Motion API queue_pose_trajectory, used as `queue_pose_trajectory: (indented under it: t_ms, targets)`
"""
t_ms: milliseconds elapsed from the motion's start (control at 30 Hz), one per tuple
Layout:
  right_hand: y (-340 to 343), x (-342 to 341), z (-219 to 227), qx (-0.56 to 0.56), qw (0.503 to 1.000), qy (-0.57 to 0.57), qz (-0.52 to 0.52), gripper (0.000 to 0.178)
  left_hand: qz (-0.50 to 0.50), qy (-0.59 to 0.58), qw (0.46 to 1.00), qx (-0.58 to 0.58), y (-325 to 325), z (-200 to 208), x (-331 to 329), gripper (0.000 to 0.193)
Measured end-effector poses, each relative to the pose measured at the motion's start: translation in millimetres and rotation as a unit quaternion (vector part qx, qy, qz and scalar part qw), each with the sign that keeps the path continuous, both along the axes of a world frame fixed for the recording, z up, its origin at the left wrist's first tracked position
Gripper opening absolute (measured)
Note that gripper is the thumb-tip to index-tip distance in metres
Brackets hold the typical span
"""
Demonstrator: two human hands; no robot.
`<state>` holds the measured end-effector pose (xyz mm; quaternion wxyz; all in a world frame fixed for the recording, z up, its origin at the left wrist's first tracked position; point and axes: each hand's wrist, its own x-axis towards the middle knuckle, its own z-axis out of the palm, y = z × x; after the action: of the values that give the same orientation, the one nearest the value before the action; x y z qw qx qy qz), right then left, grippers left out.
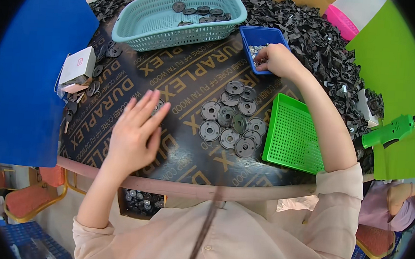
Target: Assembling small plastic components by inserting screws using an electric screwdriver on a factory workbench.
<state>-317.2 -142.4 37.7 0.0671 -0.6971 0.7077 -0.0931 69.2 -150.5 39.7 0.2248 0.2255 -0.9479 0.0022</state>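
My left hand (137, 132) is spread flat just above the table, its fingertips beside a dark round disc (158, 107) that they partly cover. My right hand (279, 60) reaches into a small blue tray (245, 38) holding small silvery metal pieces (256, 50). Its thumb and fingers are pinched together among them, and what they hold is too small to make out. Between my hands, several dark grey discs with central holes (210, 110) lie in an overlapping cluster. A shallow green perforated basket (294, 133) stands right of them, under my right forearm.
At the back, a teal basket (175, 41) contains several black discs (189, 11). A heap of black parts (301, 28) fills the back right. A green power tool (392, 130) is at the right edge. A white box (79, 65) and loose discs (113, 50) lie left, near a blue panel (28, 78).
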Motion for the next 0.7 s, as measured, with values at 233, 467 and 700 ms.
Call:
queue_pose_trajectory:
  t_ms: [233, 467, 700]
  targets:
    - [-2, 14, -1, -0.015, 0.994, -0.021, -0.107, 0.020, -0.127, 0.006, 0.991, 0.037, 32, -18, -44, 0.031]
    - [45, 28, 45, -0.137, 0.979, -0.109, -0.100, 0.013, -0.028, 0.202, 0.863, 0.461, 52, -6, -40, 0.011]
    - [138, 139, 36, -0.230, 0.951, -0.167, 0.124, 0.016, 0.001, 0.317, 0.328, 0.890, 75, 0, -53, 0.017]
